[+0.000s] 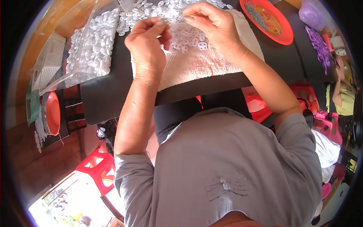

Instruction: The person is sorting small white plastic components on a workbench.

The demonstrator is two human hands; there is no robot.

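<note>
My left hand (146, 47) is raised over the near left part of a pale towel (211, 64), its thumb and fingertips pressed together. Opposite it, my right hand (217, 28) has thumb and forefinger pinched over the far part of the towel. Whatever lies between the fingertips of either hand is too small to make out. Beneath and between the hands are several small whitish plastic pieces with holes (187, 38), loose on the towel. A larger heap of the same pieces (145, 12) spreads beyond my hands.
A clear plastic bin (86, 45) full of white pieces stands left on the dark table (102, 102). At the far right lies a red tray (284, 36) with grey bits, near purple cord (319, 47) and a purple bag (313, 15). Another person (344, 96) sits farther right.
</note>
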